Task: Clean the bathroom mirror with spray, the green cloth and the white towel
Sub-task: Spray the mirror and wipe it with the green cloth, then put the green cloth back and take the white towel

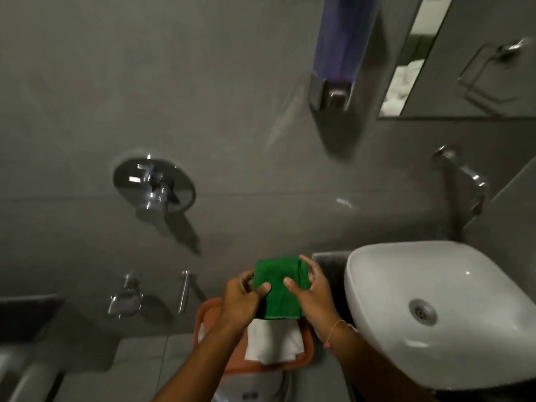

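Above the orange tub [203,314] holding the white towel [272,343], left of the sink [435,300], our left hand [240,300] and right hand [311,294] pinch the folded green cloth [278,285], squaring it for wiping.

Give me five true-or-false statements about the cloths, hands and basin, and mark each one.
1. Both hands, left hand and right hand, hold the green cloth. True.
2. The white towel hangs on the wall ring. False: it lies in the orange tub below the hands.
3. The white basin sits to the right of the hands. True.
4. The green cloth is spread flat on the mirror. False: it is folded, held in front of the wall.
5. The right wrist is bare. False: it wears a thin bracelet.
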